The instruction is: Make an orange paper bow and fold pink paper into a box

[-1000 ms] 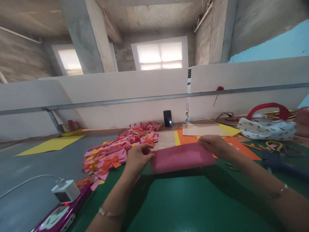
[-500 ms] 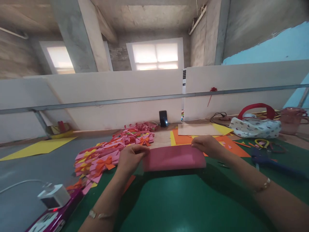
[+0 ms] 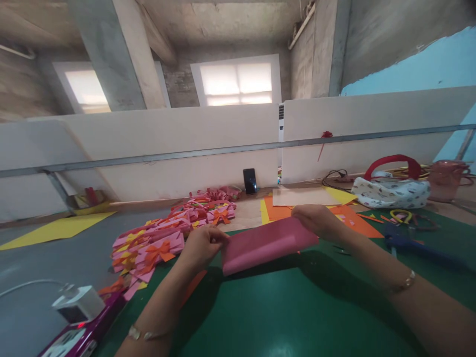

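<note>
A folded pink paper sheet is held just above the green cutting mat, tilted with its left end lower. My left hand pinches its left end. Its upper right end is gripped by my right hand. To the left lies a pile of finished pink envelopes with orange and yellow bows.
Orange and yellow sheets lie behind the pink paper. A phone leans on the white partition. At right are a patterned bag with red handle, scissors and a blue glue gun. A power strip with charger sits front left.
The pink paper has tilted, its left end dropping toward the mat while the right end stays raised. Both hands kept their grip and shifted slightly left.
</note>
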The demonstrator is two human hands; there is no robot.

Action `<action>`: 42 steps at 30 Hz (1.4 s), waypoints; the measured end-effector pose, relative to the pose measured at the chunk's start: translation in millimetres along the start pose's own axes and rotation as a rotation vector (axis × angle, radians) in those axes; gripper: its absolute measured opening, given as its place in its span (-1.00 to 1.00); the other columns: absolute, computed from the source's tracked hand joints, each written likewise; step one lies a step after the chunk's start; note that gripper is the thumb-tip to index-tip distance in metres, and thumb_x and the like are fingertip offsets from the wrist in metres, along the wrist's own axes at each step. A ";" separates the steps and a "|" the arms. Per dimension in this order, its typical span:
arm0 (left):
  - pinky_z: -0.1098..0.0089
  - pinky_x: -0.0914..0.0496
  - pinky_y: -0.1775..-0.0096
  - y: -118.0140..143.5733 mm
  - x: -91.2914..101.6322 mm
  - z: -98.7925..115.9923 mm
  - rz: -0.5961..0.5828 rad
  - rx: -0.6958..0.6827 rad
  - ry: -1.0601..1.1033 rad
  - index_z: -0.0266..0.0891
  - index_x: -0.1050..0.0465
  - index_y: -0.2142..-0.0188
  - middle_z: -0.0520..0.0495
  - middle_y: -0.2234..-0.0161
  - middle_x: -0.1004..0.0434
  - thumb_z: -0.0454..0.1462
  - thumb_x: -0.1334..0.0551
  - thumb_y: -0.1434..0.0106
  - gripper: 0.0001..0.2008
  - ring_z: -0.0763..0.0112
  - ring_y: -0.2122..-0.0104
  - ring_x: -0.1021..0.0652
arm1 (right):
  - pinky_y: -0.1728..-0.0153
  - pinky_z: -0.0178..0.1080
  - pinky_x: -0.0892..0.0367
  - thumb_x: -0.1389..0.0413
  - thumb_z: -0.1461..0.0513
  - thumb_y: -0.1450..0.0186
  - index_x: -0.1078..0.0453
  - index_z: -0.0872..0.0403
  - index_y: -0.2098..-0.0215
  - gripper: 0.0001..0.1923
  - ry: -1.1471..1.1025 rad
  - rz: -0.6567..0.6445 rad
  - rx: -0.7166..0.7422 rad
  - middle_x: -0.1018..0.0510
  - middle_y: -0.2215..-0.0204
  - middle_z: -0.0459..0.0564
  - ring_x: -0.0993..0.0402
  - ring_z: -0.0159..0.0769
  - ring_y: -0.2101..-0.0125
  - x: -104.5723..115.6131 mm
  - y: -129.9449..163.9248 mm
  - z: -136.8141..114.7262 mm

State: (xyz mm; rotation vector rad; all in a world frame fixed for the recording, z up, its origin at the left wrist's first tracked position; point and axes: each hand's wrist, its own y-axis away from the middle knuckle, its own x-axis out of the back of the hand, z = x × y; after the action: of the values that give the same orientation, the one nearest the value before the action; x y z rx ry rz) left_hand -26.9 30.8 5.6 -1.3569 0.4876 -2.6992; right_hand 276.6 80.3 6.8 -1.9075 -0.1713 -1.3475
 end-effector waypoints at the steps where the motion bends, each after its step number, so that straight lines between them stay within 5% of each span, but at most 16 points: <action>1: 0.40 -0.32 0.37 0.0 0.9 -0.5 0.039 0.003 -0.024 -0.20 -0.56 0.52 -0.01 0.49 -0.51 -0.35 -0.13 0.08 -0.79 0.34 0.43 -0.48 | 0.45 -0.35 -0.13 0.19 0.22 -0.32 -0.36 0.08 0.38 -0.70 0.004 0.001 0.009 -0.49 0.48 -0.04 -0.33 -0.36 0.47 -0.7 0.1 0.6; 5: 0.37 -0.29 0.34 0.6 4.6 1.5 0.144 -0.019 -0.085 -0.19 -0.56 0.47 -0.03 0.46 -0.47 -0.36 -0.10 0.05 -0.76 0.32 0.39 -0.45 | 0.47 -0.35 -0.11 0.16 0.23 -0.30 -0.37 0.08 0.40 -0.71 0.027 0.009 0.041 -0.51 0.48 -0.03 -0.35 -0.36 0.48 -3.3 0.0 1.2; 15: 0.44 -0.32 0.35 4.2 -1.4 13.3 0.002 -0.111 0.012 -0.17 -0.54 0.48 0.03 0.45 -0.55 -0.22 -0.17 -0.07 -0.83 0.41 0.42 -0.50 | 0.47 -0.35 -0.12 0.17 0.23 -0.30 -0.37 0.08 0.41 -0.70 0.002 0.043 0.082 -0.52 0.49 -0.01 -0.38 -0.34 0.47 -3.6 0.9 -4.0; 24: 0.42 -0.31 0.32 5.2 2.6 18.3 0.113 -0.126 0.031 -0.21 -0.57 0.40 -0.04 0.41 -0.52 -0.22 -0.20 -0.04 -0.80 0.39 0.39 -0.48 | 0.44 -0.32 -0.11 0.16 0.24 -0.28 -0.33 0.09 0.45 -0.72 -0.035 0.041 0.007 -0.45 0.48 -0.02 -0.30 -0.33 0.44 -2.1 -0.5 -7.8; 30: 0.47 -0.25 0.52 11.4 8.0 20.7 -0.151 0.149 0.216 -0.26 -0.53 0.43 -0.01 0.53 -0.51 -0.11 -0.12 -0.06 -0.70 0.42 0.54 -0.45 | 0.55 -0.40 -0.10 0.11 0.27 -0.22 -0.31 0.10 0.54 -0.76 -0.099 -0.127 -0.047 -0.42 0.58 -0.10 -0.29 -0.41 0.53 -3.1 -0.8 -5.0; 33: 0.47 -0.23 0.54 11.7 1.3 17.8 -0.251 0.179 0.112 -0.26 -0.53 0.51 -0.02 0.58 -0.52 -0.18 -0.12 -0.01 -0.75 0.40 0.56 -0.45 | 0.59 -0.42 -0.06 0.07 0.29 -0.17 -0.31 0.11 0.60 -0.78 -0.067 -0.228 -0.068 -0.41 0.63 -0.13 -0.28 -0.43 0.57 -13.3 1.4 -3.9; 42: 0.46 -0.21 0.50 6.4 -29.6 -0.7 -0.157 0.153 -0.197 -0.14 -0.54 0.53 0.02 0.53 -0.56 -0.32 -0.13 0.12 -0.79 0.35 0.47 -0.50 | 0.56 -0.31 0.00 0.06 0.34 -0.17 -0.39 0.13 0.51 -0.80 0.268 -0.288 -0.134 -0.51 0.50 0.05 -0.38 -0.30 0.48 -43.8 9.4 -24.1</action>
State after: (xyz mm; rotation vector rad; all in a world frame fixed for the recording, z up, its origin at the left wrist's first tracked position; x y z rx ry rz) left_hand -10.1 31.2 -19.6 -1.6555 0.1603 -2.6159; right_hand 244.7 71.7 -31.9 -1.8375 -0.2328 -1.8340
